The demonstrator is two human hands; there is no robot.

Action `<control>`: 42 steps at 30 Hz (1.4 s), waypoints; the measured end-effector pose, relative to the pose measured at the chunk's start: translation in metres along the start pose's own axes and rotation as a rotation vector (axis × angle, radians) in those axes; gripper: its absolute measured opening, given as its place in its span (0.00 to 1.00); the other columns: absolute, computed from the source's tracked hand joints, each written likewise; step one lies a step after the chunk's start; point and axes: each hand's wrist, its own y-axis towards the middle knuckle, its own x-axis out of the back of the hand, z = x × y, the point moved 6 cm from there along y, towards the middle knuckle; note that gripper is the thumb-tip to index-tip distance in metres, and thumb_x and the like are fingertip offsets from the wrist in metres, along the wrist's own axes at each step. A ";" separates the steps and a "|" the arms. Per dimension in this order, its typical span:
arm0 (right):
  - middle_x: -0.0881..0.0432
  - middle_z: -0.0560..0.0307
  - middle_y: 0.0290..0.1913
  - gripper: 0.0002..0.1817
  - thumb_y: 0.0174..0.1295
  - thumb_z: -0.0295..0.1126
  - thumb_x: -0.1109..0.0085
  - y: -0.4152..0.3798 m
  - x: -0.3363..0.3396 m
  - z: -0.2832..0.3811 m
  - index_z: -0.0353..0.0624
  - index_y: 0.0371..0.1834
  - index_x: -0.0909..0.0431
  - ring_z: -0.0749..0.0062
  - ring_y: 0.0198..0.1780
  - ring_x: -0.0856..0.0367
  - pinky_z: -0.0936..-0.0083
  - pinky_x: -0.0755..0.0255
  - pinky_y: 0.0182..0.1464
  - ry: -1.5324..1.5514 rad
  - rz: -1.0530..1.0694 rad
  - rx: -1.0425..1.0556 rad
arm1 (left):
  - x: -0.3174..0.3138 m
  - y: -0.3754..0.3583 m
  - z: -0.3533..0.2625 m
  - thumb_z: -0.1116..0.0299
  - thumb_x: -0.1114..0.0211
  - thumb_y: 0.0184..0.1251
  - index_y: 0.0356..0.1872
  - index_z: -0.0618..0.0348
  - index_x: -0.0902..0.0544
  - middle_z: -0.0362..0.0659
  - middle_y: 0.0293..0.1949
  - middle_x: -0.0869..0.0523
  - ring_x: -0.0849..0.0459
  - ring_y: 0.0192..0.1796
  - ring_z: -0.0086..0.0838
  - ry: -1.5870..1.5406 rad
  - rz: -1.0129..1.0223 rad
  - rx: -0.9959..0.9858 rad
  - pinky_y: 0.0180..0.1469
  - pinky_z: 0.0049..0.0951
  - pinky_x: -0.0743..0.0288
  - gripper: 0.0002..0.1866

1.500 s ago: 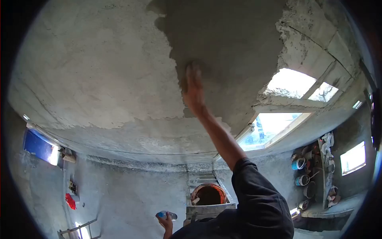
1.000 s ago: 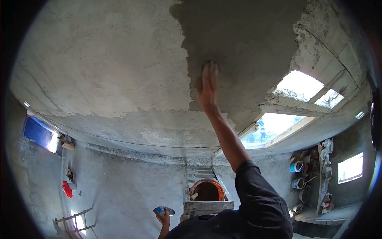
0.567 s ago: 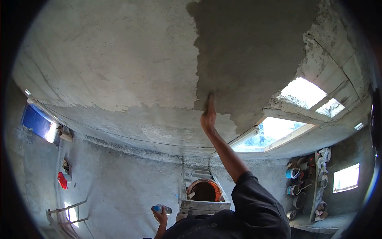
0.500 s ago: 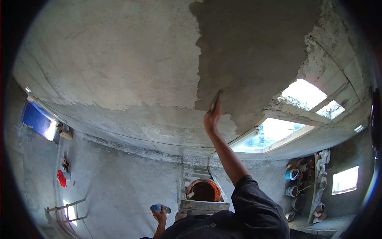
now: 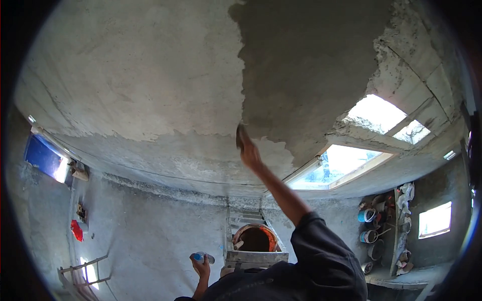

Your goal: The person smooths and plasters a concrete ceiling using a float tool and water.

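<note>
My right hand (image 5: 249,153) is raised to the wall, its fingers closed on a thin dark flat tool (image 5: 239,136) seen nearly edge-on; I cannot tell its exact kind. The tool lies at the lower left corner of the dark, damp-looking plaster patch (image 5: 311,60), where it borders the lighter plaster (image 5: 140,65). Low down near my body, my left hand (image 5: 202,269) is wrapped round a clear plastic bottle (image 5: 205,258) with a blue part. Right of the bottle, a bucket (image 5: 255,239) with an orange-red inner rim and dark contents rests on a wooden ladder-like stand (image 5: 257,257).
A framed window opening (image 5: 346,165) cuts the wall on the right, with broken plaster around it. Several buckets (image 5: 369,236) stand along the right side. At the left lie a red item (image 5: 77,231), a wooden frame (image 5: 85,271) and a blue panel (image 5: 45,152).
My right hand has moved left with the flat tool, from the dark patch to its lower left corner. My left hand keeps the bottle in about the same place. The view has shifted slightly.
</note>
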 end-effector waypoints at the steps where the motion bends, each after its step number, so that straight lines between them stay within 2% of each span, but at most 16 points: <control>1: 0.34 0.34 0.65 0.31 0.58 0.16 0.59 -0.036 -0.007 -0.008 0.40 0.70 0.41 0.43 0.65 0.34 0.60 0.36 0.64 0.054 0.066 0.028 | 0.003 0.001 -0.013 0.66 0.27 0.53 0.50 0.65 0.33 0.58 0.43 0.24 0.24 0.46 0.55 0.009 -0.002 -0.041 0.49 0.45 0.30 0.29; 2: 0.34 0.34 0.65 0.26 0.65 0.23 0.59 -0.071 -0.011 -0.016 0.38 0.68 0.39 0.44 0.65 0.33 0.64 0.35 0.62 0.326 0.159 -0.179 | 0.004 0.003 -0.026 0.66 0.27 0.53 0.50 0.65 0.33 0.57 0.43 0.25 0.24 0.46 0.54 0.017 -0.006 -0.084 0.49 0.45 0.30 0.28; 4: 0.23 0.43 0.54 0.22 0.70 0.33 0.56 -0.165 -0.031 -0.069 0.38 0.65 0.35 0.55 0.54 0.22 0.73 0.29 0.54 0.318 0.224 -0.622 | 0.004 0.010 -0.043 0.66 0.27 0.53 0.49 0.65 0.33 0.57 0.42 0.25 0.24 0.46 0.54 -0.020 0.011 -0.120 0.49 0.44 0.30 0.28; 5: 0.19 0.48 0.48 0.18 0.68 0.33 0.53 -0.218 -0.029 -0.074 0.42 0.59 0.28 0.58 0.51 0.20 0.60 0.24 0.49 0.802 0.106 -1.141 | 0.003 0.013 -0.050 0.67 0.27 0.53 0.49 0.65 0.33 0.56 0.41 0.25 0.24 0.45 0.54 -0.052 0.033 -0.144 0.48 0.44 0.30 0.27; 6: 0.20 0.52 0.47 0.15 0.66 0.31 0.51 -0.253 -0.009 -0.055 0.43 0.56 0.27 0.56 0.52 0.20 0.54 0.22 0.47 1.102 -0.190 -1.333 | 0.003 0.018 -0.057 0.67 0.27 0.53 0.49 0.65 0.33 0.56 0.41 0.25 0.24 0.45 0.54 -0.047 0.040 -0.154 0.48 0.44 0.30 0.27; 7: 0.20 0.51 0.48 0.14 0.65 0.29 0.49 -0.285 0.000 -0.054 0.42 0.53 0.27 0.53 0.50 0.19 0.50 0.22 0.48 1.295 -0.208 -1.416 | 0.002 0.022 -0.068 0.67 0.27 0.53 0.49 0.64 0.33 0.56 0.41 0.24 0.23 0.45 0.53 -0.045 0.075 -0.209 0.48 0.44 0.29 0.27; 9: 0.20 0.51 0.48 0.14 0.62 0.27 0.44 -0.324 0.038 -0.031 0.40 0.52 0.26 0.57 0.50 0.19 0.54 0.21 0.49 1.274 -0.207 -1.495 | 0.002 0.028 -0.094 0.66 0.26 0.52 0.48 0.64 0.31 0.55 0.41 0.23 0.22 0.45 0.53 -0.057 0.122 -0.284 0.47 0.43 0.28 0.27; 14: 0.20 0.52 0.47 0.17 0.59 0.28 0.38 -0.379 0.087 -0.010 0.39 0.51 0.26 0.60 0.48 0.18 0.62 0.19 0.46 1.225 -0.294 -1.405 | 0.000 0.039 -0.170 0.61 0.24 0.51 0.49 0.63 0.29 0.52 0.39 0.21 0.20 0.42 0.48 -0.114 0.178 -0.453 0.45 0.40 0.26 0.29; 19: 0.19 0.54 0.45 0.17 0.58 0.29 0.36 -0.359 0.115 0.014 0.39 0.50 0.25 0.65 0.45 0.18 0.66 0.19 0.41 1.131 -0.261 -1.350 | -0.005 0.039 -0.253 0.56 0.22 0.49 0.50 0.60 0.26 0.42 0.39 0.18 0.20 0.41 0.31 -0.480 0.229 -0.252 0.45 0.29 0.27 0.31; 22: 0.19 0.54 0.45 0.16 0.60 0.28 0.38 -0.335 0.129 0.028 0.38 0.51 0.25 0.66 0.45 0.18 0.67 0.19 0.42 1.168 -0.335 -1.333 | -0.024 0.035 -0.271 0.53 0.22 0.49 0.51 0.61 0.25 0.41 0.40 0.19 0.20 0.43 0.28 -0.740 0.406 -0.088 0.47 0.28 0.28 0.32; 26: 0.20 0.53 0.49 0.16 0.63 0.27 0.41 -0.290 0.150 0.042 0.35 0.53 0.27 0.65 0.51 0.19 0.67 0.22 0.53 1.334 -0.362 -1.098 | -0.046 0.019 -0.310 0.46 0.31 0.57 0.52 0.61 0.26 0.47 0.42 0.19 0.18 0.45 0.35 -1.199 0.522 -0.042 0.50 0.36 0.26 0.31; 28: 0.21 0.50 0.51 0.19 0.64 0.29 0.42 -0.269 0.166 0.051 0.33 0.56 0.29 0.63 0.51 0.20 0.65 0.23 0.53 1.338 -0.344 -1.000 | -0.054 0.011 -0.335 0.55 0.30 0.59 0.51 0.61 0.26 0.44 0.42 0.19 0.17 0.45 0.36 -1.207 0.785 -0.089 0.51 0.36 0.25 0.26; 31: 0.21 0.50 0.51 0.18 0.65 0.29 0.43 -0.250 0.190 0.066 0.33 0.56 0.29 0.64 0.52 0.20 0.67 0.23 0.54 1.273 -0.320 -0.965 | -0.044 -0.009 -0.382 0.55 0.29 0.56 0.49 0.60 0.26 0.46 0.40 0.18 0.17 0.45 0.36 -1.102 0.790 -0.156 0.51 0.36 0.25 0.26; 33: 0.21 0.50 0.51 0.19 0.65 0.29 0.43 -0.254 0.198 0.063 0.33 0.57 0.29 0.65 0.52 0.20 0.67 0.23 0.54 1.236 -0.301 -0.964 | -0.042 -0.015 -0.387 0.55 0.25 0.49 0.45 0.60 0.25 0.46 0.36 0.17 0.16 0.42 0.34 -0.659 0.707 -0.464 0.49 0.34 0.23 0.27; 36: 0.20 0.50 0.50 0.17 0.65 0.27 0.43 -0.264 0.203 0.063 0.33 0.55 0.28 0.65 0.51 0.20 0.67 0.23 0.53 1.298 -0.294 -0.988 | -0.035 -0.029 -0.399 0.56 0.21 0.44 0.43 0.59 0.25 0.45 0.32 0.16 0.14 0.39 0.32 -0.404 0.753 -0.564 0.45 0.32 0.22 0.29; 42: 0.20 0.51 0.48 0.15 0.63 0.27 0.43 -0.289 0.208 0.059 0.34 0.51 0.27 0.65 0.49 0.19 0.68 0.23 0.52 1.297 -0.368 -1.100 | -0.025 -0.040 -0.403 0.55 0.21 0.44 0.42 0.59 0.24 0.45 0.32 0.15 0.14 0.37 0.31 -0.328 0.757 -0.671 0.43 0.32 0.21 0.28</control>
